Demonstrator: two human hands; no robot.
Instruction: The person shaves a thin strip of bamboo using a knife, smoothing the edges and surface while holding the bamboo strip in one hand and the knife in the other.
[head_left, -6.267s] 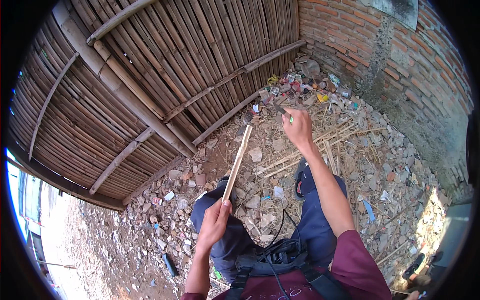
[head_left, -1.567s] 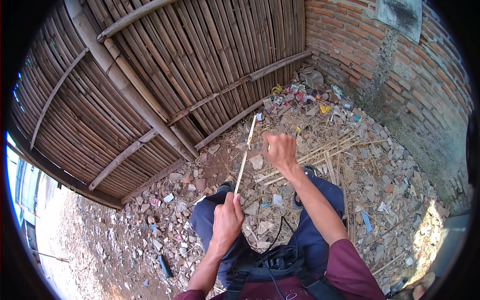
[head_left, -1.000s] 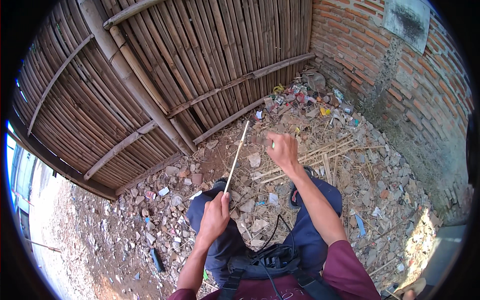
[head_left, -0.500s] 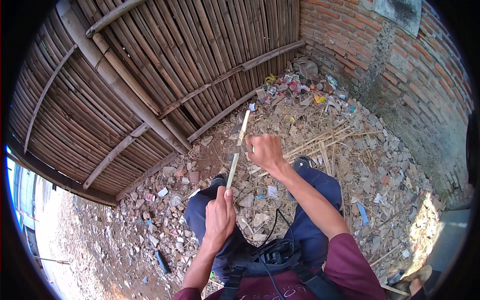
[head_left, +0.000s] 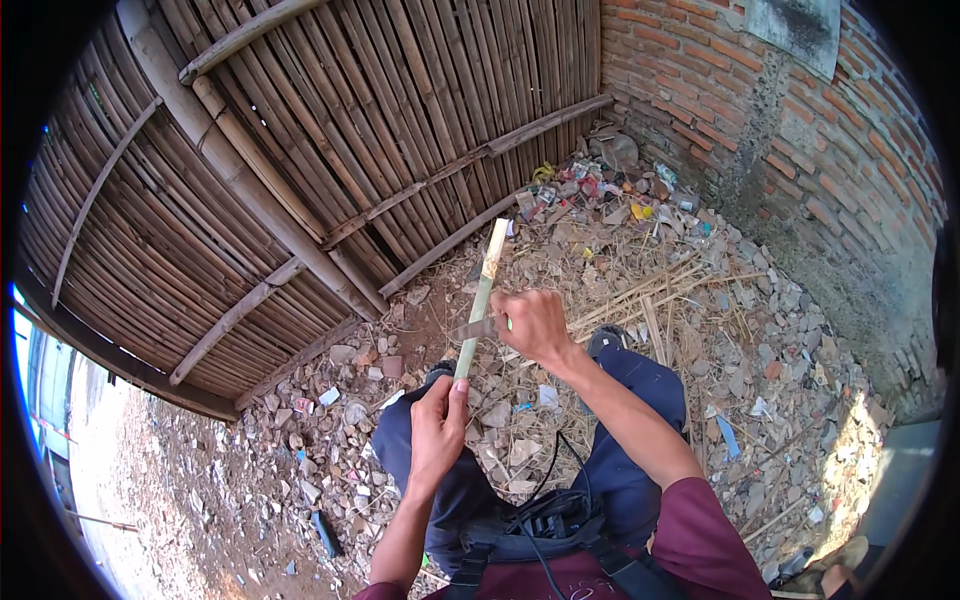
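A pale green bamboo strip (head_left: pixel 479 300) slants upward and away from me, with a lighter, scraped-looking stretch at its far end. My left hand (head_left: pixel 438 428) grips its near end, thumb pressed along the top. My right hand (head_left: pixel 534 322) is closed around a knife (head_left: pixel 478 328), whose green handle shows only as a small patch. The blade lies across the strip around its middle, between my left hand and the paler end. Most of the handle is hidden in my fingers.
Split bamboo pieces (head_left: pixel 655 300) lie on the rubble to the right. A bamboo wall (head_left: pixel 390 120) rises ahead and left; a brick wall (head_left: pixel 690 90) stands at the right. Litter (head_left: pixel 590 185) is heaped in their corner. Between my legs hang black cables (head_left: pixel 545 490).
My right hand has drawn the knife slightly down the bamboo strip toward my left hand. The strip is turned so more of its broad face shows.
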